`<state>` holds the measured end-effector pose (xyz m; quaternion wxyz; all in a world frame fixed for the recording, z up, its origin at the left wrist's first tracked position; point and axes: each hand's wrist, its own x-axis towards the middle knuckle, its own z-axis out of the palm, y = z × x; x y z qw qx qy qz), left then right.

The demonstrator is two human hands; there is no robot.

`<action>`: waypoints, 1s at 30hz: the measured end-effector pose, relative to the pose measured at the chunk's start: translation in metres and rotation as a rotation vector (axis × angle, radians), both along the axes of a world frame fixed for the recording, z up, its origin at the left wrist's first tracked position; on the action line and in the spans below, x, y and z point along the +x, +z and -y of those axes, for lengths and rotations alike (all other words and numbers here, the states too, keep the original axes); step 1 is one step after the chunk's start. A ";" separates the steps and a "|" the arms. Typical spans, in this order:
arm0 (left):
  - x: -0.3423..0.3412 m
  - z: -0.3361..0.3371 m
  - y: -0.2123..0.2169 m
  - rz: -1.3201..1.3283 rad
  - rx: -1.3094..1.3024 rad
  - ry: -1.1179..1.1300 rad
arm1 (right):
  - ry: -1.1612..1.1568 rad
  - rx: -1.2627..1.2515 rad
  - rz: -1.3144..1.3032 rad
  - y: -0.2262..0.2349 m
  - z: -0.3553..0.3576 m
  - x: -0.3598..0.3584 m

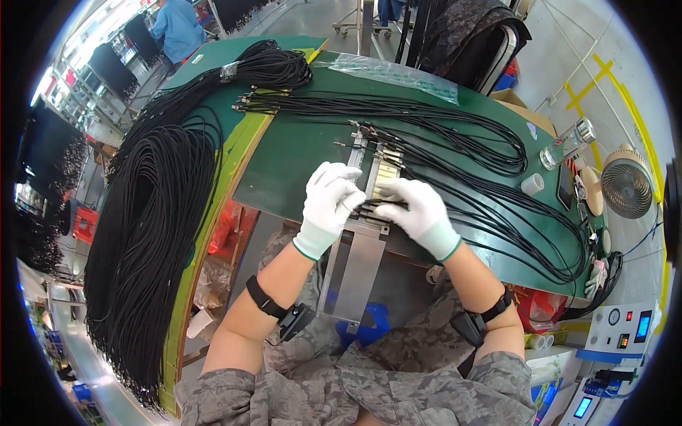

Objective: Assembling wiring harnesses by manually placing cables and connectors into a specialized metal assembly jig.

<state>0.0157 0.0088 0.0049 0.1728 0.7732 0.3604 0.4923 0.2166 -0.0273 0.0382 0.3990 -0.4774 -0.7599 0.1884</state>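
Note:
My left hand point(328, 204), in a white glove with a green cuff, is closed at the left side of a metal fixture point(364, 266), thumb and fingertips pinched together. My right hand point(420, 214), gloved the same way, curls in from the right, with its fingertips around thin black cables point(465, 206) at the fixture's near part. What the left fingertips pinch looks like a cable end, partly hidden by the glove. Along the fixture runs a pale yellowish strip point(385, 172). Several cable ends with small metal tips point(355, 135) lie over its far end.
A thick bundle of black cables point(160, 192) hangs over the table's left side. Another tied bundle point(266, 67) lies at the back. Looped cables point(455, 128) cover the right of the green table point(273, 170). A glass bottle point(568, 142), white cup point(531, 184) and small fan point(629, 183) stand at right.

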 end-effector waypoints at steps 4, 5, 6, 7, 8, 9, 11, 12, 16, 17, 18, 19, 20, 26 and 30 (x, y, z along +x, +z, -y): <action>0.000 0.000 0.007 -0.142 0.214 -0.005 | 0.034 0.066 0.216 -0.005 -0.003 0.007; -0.002 -0.001 0.007 -0.170 0.219 0.053 | 0.034 0.066 0.216 -0.004 -0.002 0.011; -0.005 -0.002 0.007 -0.199 0.222 0.117 | 0.023 0.005 0.206 -0.001 -0.002 0.018; -0.007 -0.002 0.007 -0.229 0.225 0.181 | 0.012 -0.056 0.195 0.002 -0.001 0.025; -0.007 -0.003 0.006 -0.231 0.224 0.187 | 0.002 -0.117 0.185 0.003 -0.002 0.028; -0.007 -0.005 0.002 -0.204 0.191 0.184 | -0.002 -0.118 0.184 0.003 -0.002 0.027; -0.005 -0.007 -0.003 -0.150 0.128 0.179 | -0.067 -0.031 0.296 0.002 -0.002 0.024; -0.006 -0.007 -0.005 -0.152 0.128 0.176 | -0.099 0.013 0.352 0.001 -0.002 0.023; -0.006 -0.005 -0.011 -0.093 -0.050 0.183 | -0.101 0.066 0.380 -0.007 -0.003 0.028; -0.006 -0.005 -0.012 -0.081 -0.054 0.188 | -0.101 0.067 0.380 -0.008 -0.003 0.029; -0.005 -0.005 -0.013 -0.070 -0.058 0.194 | -0.104 0.059 0.401 -0.008 -0.003 0.029; -0.005 -0.004 -0.013 -0.059 -0.062 0.199 | -0.106 0.050 0.420 -0.007 -0.003 0.029; -0.006 -0.004 -0.013 -0.059 -0.062 0.200 | -0.109 0.041 0.440 -0.007 -0.002 0.029; -0.003 0.000 -0.008 -0.091 -0.086 0.077 | -0.064 0.100 0.486 -0.007 -0.001 0.024; 0.005 0.010 -0.002 -0.332 0.075 0.045 | -0.108 0.139 0.528 -0.010 -0.004 0.025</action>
